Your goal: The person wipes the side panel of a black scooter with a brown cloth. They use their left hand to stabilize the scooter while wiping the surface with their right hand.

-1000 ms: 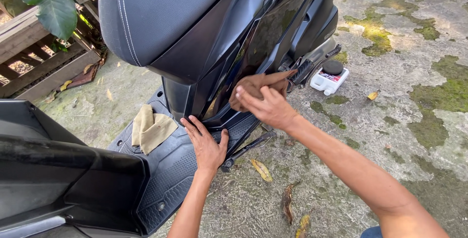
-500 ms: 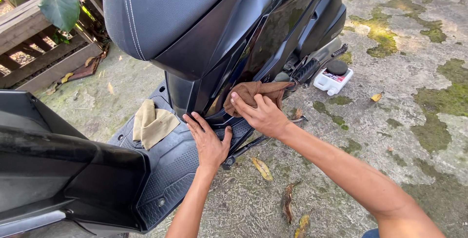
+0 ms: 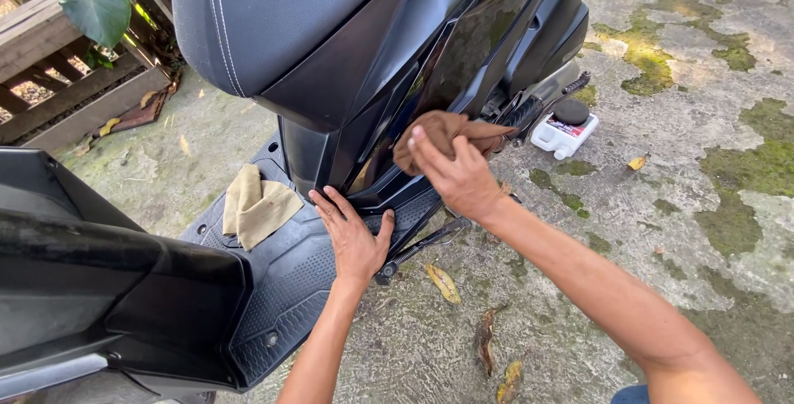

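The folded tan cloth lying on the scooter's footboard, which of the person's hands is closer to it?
Left. The left hand rests flat on the footboard, just right of the tan cloth. The right hand is farther off, pressing a brown rag against the black side panel.

Folded cloth [image 3: 256, 205] on scooter footboard [image 3: 289, 280]; bottle [image 3: 562, 133] on ground right of scooter.

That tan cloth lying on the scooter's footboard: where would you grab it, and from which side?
The tan cloth lies loosely folded and nearly flat on the footboard, apart from both hands. A pinch from above on its raised fold near the middle looks best, since the flat edges give little to catch. The left hand, resting on the footboard just right of it, is nearest; the right hand is pressing a brown rag on the black side panel.
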